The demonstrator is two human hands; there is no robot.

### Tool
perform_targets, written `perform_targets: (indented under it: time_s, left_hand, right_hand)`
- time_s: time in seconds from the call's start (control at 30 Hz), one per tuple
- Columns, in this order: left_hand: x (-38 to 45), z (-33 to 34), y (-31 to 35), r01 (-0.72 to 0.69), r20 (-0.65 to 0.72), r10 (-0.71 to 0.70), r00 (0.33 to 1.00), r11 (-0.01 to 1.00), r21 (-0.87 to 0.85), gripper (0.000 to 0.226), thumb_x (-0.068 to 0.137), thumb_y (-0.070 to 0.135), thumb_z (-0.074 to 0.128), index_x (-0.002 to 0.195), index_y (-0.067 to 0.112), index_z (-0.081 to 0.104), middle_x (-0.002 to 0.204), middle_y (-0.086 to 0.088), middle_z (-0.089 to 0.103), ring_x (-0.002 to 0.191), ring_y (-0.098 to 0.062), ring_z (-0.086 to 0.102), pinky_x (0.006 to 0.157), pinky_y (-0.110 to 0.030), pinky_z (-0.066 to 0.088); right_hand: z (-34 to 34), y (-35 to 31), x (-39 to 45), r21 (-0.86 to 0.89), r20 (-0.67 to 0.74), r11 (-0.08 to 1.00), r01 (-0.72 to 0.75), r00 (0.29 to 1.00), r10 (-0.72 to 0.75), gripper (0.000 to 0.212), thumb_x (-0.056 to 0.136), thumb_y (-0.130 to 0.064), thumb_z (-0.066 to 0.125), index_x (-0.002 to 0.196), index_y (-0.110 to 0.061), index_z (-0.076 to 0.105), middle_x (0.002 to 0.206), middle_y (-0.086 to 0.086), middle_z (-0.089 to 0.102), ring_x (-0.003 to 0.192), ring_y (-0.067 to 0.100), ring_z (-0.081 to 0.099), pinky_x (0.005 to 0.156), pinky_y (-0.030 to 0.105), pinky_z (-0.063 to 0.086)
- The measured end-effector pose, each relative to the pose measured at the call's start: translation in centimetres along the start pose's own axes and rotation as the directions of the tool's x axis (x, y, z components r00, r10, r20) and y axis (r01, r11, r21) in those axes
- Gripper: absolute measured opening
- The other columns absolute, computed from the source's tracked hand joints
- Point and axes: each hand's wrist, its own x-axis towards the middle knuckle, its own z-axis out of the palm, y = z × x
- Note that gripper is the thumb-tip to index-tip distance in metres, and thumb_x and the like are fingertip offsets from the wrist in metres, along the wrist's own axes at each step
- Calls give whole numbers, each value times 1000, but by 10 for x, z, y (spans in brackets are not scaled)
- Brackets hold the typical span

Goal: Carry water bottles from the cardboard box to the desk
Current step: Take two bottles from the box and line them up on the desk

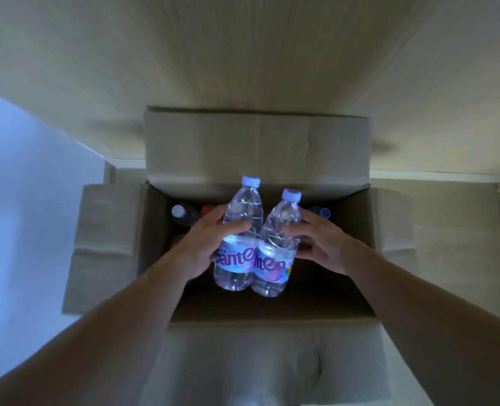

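Note:
Two clear water bottles with pale caps and pink-lettered labels are held side by side above the open cardboard box (357, 218). My left hand (205, 244) grips the left bottle (240, 238) around its middle. My right hand (319, 241) grips the right bottle (275, 250) from the right side. The two bottles touch each other. Deeper in the box, several more bottle caps show: a white one (178, 211) at the back left and a blue one (324, 212) at the back right.
The box's flaps (105, 244) are folded out on all sides. A light wooden panel (243, 54) rises behind the box. A white surface (23, 186) stands at the left.

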Motion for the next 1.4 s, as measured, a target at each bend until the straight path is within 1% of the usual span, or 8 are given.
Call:
perform_targets:
  time_s: [0.17, 0.37, 0.63, 0.8, 0.9, 1.07, 1.23, 1.4]
  left_hand:
    - [-58, 38, 73, -53, 3, 53, 999, 997, -60, 41, 87, 25, 73, 126, 25, 62, 116, -11, 73, 103, -31, 73, 85, -45, 60]
    - [-127, 82, 153, -141, 18, 143, 990, 988, -67, 43, 90, 41, 71, 128, 27, 55, 120, -12, 71, 105, -35, 71, 89, -55, 58]
    - [-219, 126, 222, -107, 31, 107, 994, 994, 17, 32, 93, 30, 64, 123, 20, 58, 94, -10, 76, 82, -27, 74, 79, -45, 60]
    - [-268, 158, 246, -140, 46, 138, 989, 989, 46, 48, 94, 27, 65, 138, 19, 47, 123, -22, 68, 101, -36, 70, 93, -58, 55]
    - [-282, 172, 250, -153, 111, 154, 982, 988, -17, 44, 94, 21, 66, 135, 18, 49, 126, -26, 65, 116, -46, 63, 100, -68, 46]
    - [-303, 192, 259, -210, 222, 196, 955, 977, 41, 39, 94, 26, 67, 128, 13, 54, 107, -20, 74, 88, -32, 74, 68, -42, 61]
    - [-315, 207, 264, -242, 311, 178, 933, 953, 181, 43, 95, 29, 67, 131, 12, 53, 120, -27, 68, 104, -42, 67, 94, -59, 54]
    - [-321, 223, 255, -234, 397, 109, 911, 931, 280, 49, 91, 28, 72, 132, 11, 50, 120, -26, 68, 99, -40, 69, 92, -60, 55]
  right_hand:
    - [11, -55, -70, 167, 62, 986, 20, 998, -30, 48, 78, -37, 74, 122, -19, 69, 118, 10, 72, 102, 25, 72, 78, 37, 58]
    - [36, -123, -149, 369, 93, 920, 131, 980, -177, 41, 88, -41, 73, 117, -13, 65, 110, 14, 71, 98, 32, 69, 95, 49, 51]
    - [50, -179, -262, 239, 1, 941, 239, 969, -246, 62, 76, -37, 81, 127, -8, 61, 120, 23, 69, 110, 42, 66, 102, 60, 48]
    - [55, -187, -320, 237, -87, 917, 320, 947, -308, 47, 75, -32, 79, 111, -5, 65, 104, 20, 73, 90, 35, 71, 92, 54, 55]
    - [51, -188, -345, 249, -121, 899, 361, 932, -341, 46, 83, -29, 78, 117, -2, 65, 111, 22, 72, 94, 36, 72, 87, 51, 58]
    - [48, -184, -383, 246, -182, 868, 432, 900, -396, 69, 75, -32, 82, 129, 4, 58, 120, 27, 68, 100, 39, 70, 84, 49, 58]
    - [51, -161, -413, 324, -272, 821, 470, 878, -394, 68, 75, -32, 83, 130, -1, 58, 118, 24, 70, 99, 38, 72, 79, 48, 59]
    - [58, -130, -443, 415, -404, 769, 487, 856, -324, 67, 79, -31, 79, 134, -3, 54, 122, 24, 68, 105, 39, 69, 86, 50, 58]
